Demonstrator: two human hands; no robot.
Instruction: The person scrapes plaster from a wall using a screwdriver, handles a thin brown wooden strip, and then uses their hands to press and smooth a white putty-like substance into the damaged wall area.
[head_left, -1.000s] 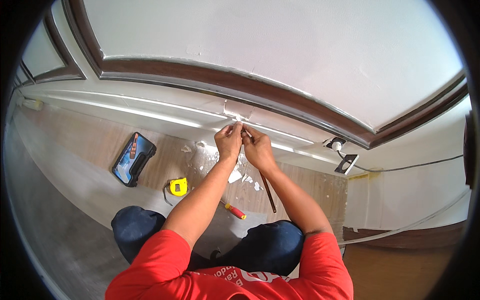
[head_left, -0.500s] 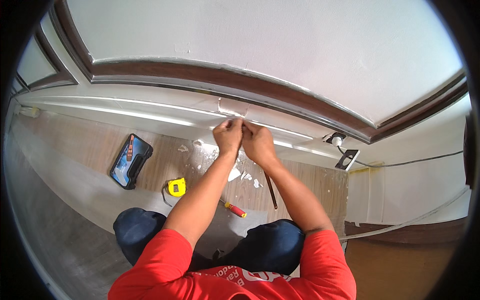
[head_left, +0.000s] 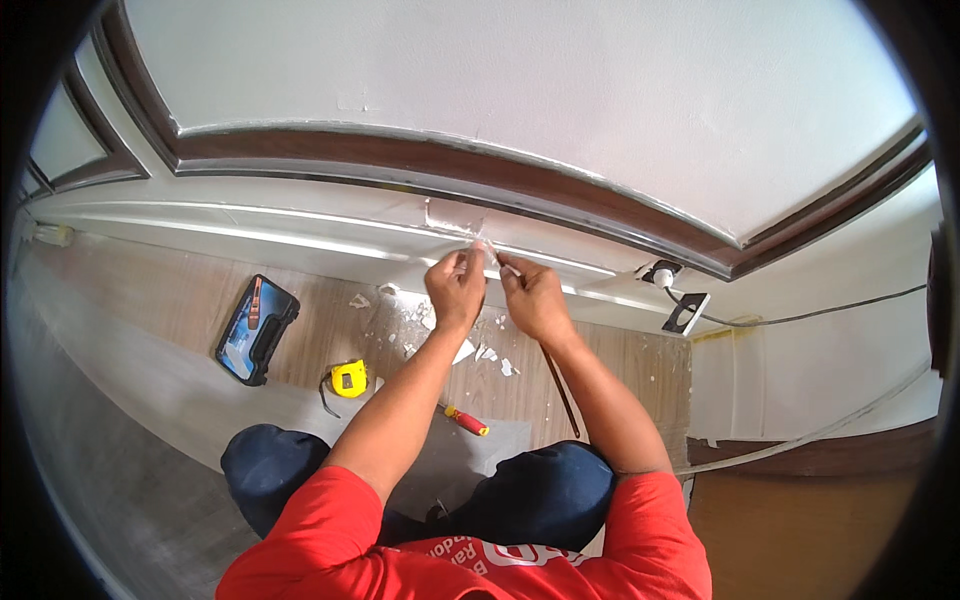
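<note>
Both my hands are raised at the foot of the white wall, by a chipped, broken patch [head_left: 455,215] above the skirting board [head_left: 330,236]. My left hand [head_left: 458,290] is closed in a pinch, fingertips up; a small pale bit shows at them, too small to name. Just beside it, my right hand [head_left: 535,302] is closed around a long thin dark rod [head_left: 560,390]. One end of the rod pokes out near the left fingertips, the other runs down under my right forearm. White flakes [head_left: 464,351] lie scattered on the wooden floor below.
A black tool case [head_left: 258,330] and a yellow tape measure [head_left: 348,379] lie to the left. A red-handled screwdriver [head_left: 466,421] is between my knees. At right are a plugged wall socket [head_left: 663,275], its loose cover frame [head_left: 686,313] and a dark cable [head_left: 800,318].
My hands have drawn apart a little. The right hand has moved slightly right and down, and the rod's lower end has swung right. The pale bit now shows between them.
</note>
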